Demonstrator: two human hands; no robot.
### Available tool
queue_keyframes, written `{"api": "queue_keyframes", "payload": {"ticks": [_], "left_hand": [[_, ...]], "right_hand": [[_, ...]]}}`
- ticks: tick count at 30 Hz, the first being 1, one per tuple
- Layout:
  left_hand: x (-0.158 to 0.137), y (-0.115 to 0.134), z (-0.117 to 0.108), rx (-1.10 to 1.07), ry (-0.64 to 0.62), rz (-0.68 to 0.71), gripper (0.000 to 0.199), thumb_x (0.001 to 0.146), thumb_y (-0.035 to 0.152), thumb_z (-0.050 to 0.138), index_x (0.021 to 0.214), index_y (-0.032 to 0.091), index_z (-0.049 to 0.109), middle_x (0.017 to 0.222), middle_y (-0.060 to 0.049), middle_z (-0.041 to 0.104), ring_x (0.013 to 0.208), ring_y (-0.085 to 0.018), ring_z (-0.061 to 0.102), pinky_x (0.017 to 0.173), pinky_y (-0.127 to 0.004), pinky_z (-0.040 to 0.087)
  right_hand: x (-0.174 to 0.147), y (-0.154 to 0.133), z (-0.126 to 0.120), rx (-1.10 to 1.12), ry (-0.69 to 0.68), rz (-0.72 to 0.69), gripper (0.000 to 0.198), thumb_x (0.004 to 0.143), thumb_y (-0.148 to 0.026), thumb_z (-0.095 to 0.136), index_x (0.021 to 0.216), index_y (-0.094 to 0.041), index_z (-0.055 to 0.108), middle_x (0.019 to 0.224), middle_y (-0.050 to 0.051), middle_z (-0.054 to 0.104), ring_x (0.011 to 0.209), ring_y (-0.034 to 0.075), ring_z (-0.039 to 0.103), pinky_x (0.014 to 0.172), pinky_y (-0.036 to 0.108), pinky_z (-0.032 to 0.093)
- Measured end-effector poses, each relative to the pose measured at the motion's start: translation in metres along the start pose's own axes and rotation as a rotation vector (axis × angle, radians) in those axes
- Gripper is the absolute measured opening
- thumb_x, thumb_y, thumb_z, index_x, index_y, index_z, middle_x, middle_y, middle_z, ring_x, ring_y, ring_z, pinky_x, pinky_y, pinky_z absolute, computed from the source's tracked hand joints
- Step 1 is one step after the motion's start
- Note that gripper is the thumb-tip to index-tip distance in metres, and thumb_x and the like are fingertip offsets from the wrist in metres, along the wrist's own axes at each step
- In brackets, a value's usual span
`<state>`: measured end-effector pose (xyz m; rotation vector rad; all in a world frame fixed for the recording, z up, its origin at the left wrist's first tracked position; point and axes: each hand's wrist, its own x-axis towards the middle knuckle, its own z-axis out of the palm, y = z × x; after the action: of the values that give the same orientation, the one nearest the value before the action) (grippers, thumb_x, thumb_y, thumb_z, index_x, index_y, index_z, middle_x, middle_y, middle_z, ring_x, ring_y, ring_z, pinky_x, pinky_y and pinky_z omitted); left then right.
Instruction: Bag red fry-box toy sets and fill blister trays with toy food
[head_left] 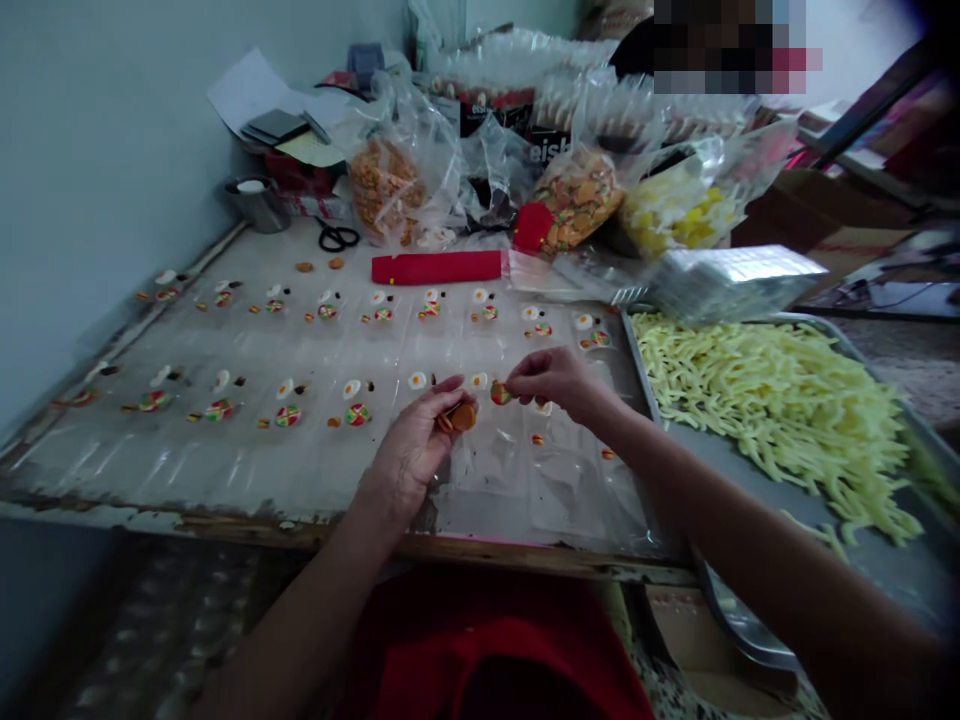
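Note:
Cupped in my left hand point(409, 445) are several small round brown-backed candies point(463, 416). My right hand point(559, 382) pinches one pizza-like round candy point(500, 393) between thumb and fingertips, just above the clear plastic trays. Those trays point(480, 480) lie in two rows on the table. Many compartments hold a white fried-egg candy point(352, 388), a small dark piece, a tiny bun-like candy and a colourful pizza candy point(358, 414). Near my right hand, a tray shows a bun-like candy point(538, 440) with no pizza candy visible beside it.
On the right is a metal tray point(694, 450) heaped with pale yellow strips point(772, 400). Stacked clear plastic packs point(735, 280) rest at its back edge. Behind the rows are scissors point(337, 236), a red strip point(439, 266) and bags of candies point(581, 195). A person is at the back right.

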<state>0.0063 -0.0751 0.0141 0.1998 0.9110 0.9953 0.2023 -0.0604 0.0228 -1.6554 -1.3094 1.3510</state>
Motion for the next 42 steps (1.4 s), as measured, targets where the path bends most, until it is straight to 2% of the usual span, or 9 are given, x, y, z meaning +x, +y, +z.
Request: {"api": "queue_keyframes", "payload": {"ticks": [8,14,19,24,28,31,36,39,42], "left_hand": [[-0.001,-0.002,-0.011,0.140,-0.082,0.111,0.048,0.056,-0.012,0.057,0.093,0.015,0.071,0.094,-0.005,0.070,0.094,-0.014,0.067,0.087,-0.023,0.050],[0.006,-0.025,0.018,0.157,-0.203,0.260,0.041,0.059,-0.008,0.062,0.091,0.016,0.068,0.097,-0.003,0.072,0.097,-0.014,0.067,0.088,-0.023,0.049],[0.011,-0.050,0.057,-0.025,-0.268,0.166,0.036,0.065,-0.010,0.063,0.091,0.015,0.065,0.098,-0.004,0.071,0.099,-0.015,0.068,0.092,-0.026,0.052],[0.013,-0.046,0.060,-0.068,-0.097,-0.051,0.021,0.082,-0.001,0.053,0.095,0.011,0.065,0.092,-0.010,0.071,0.090,-0.018,0.071,0.088,-0.034,0.057],[0.009,-0.036,0.049,0.022,-0.128,-0.165,0.026,0.087,0.004,0.047,0.101,0.009,0.067,0.089,-0.010,0.072,0.084,-0.018,0.072,0.078,-0.030,0.060],[0.004,-0.033,0.044,0.154,-0.197,-0.182,0.027,0.087,0.005,0.051,0.107,0.010,0.069,0.098,-0.012,0.073,0.081,-0.015,0.071,0.067,-0.022,0.058],[-0.001,-0.036,0.040,0.462,-0.342,-0.151,0.020,0.083,0.014,0.070,0.102,0.010,0.074,0.099,-0.014,0.075,0.055,-0.004,0.056,0.043,-0.012,0.036],[-0.003,-0.043,0.045,0.712,-0.449,-0.055,0.024,0.078,0.032,0.079,0.088,0.011,0.077,0.080,-0.012,0.075,0.045,-0.004,0.048,0.039,-0.016,0.027],[-0.001,-0.052,0.059,0.903,-0.466,0.046,0.033,0.072,0.045,0.082,0.075,0.013,0.076,0.068,-0.009,0.072,0.039,-0.005,0.042,0.038,-0.019,0.023]], "right_hand": [[0.005,0.023,0.020,-0.603,0.203,-0.333,0.002,0.071,-0.016,0.072,0.073,-0.018,0.073,0.068,0.003,0.070,0.062,0.014,0.060,0.058,0.025,0.039],[-0.018,0.008,0.006,0.037,-0.027,-0.146,0.033,0.076,-0.047,0.076,0.082,-0.015,0.072,0.065,0.003,0.069,0.055,0.013,0.060,0.051,0.023,0.045],[-0.034,0.009,-0.030,0.233,0.086,-0.103,0.028,0.066,-0.037,0.081,0.079,-0.015,0.071,0.065,0.003,0.069,0.057,0.012,0.061,0.056,0.024,0.049],[-0.066,0.035,-0.065,-0.417,0.353,-0.483,0.006,0.078,-0.021,0.070,0.083,-0.018,0.074,0.074,0.002,0.070,0.064,0.013,0.061,0.061,0.025,0.045],[-0.085,0.065,-0.057,-0.977,0.123,-0.768,0.016,0.093,-0.014,0.056,0.089,-0.018,0.071,0.084,0.005,0.069,0.075,0.016,0.060,0.068,0.029,0.042],[-0.091,0.072,-0.048,-1.224,-0.005,-0.782,0.016,0.095,-0.013,0.054,0.095,-0.016,0.070,0.089,0.008,0.068,0.080,0.021,0.058,0.070,0.034,0.042],[-0.091,0.054,-0.057,-0.882,-0.009,-0.617,0.032,0.090,-0.006,0.052,0.108,-0.023,0.073,0.098,0.005,0.072,0.089,0.020,0.061,0.082,0.034,0.044],[-0.088,0.038,-0.064,-0.516,0.158,-0.458,0.027,0.095,-0.026,0.056,0.116,-0.021,0.072,0.096,0.005,0.074,0.078,0.017,0.063,0.073,0.031,0.047],[-0.085,0.024,-0.069,-0.292,0.070,-0.366,0.031,0.088,-0.042,0.067,0.108,-0.019,0.075,0.086,0.003,0.074,0.071,0.014,0.063,0.065,0.027,0.047]]}}
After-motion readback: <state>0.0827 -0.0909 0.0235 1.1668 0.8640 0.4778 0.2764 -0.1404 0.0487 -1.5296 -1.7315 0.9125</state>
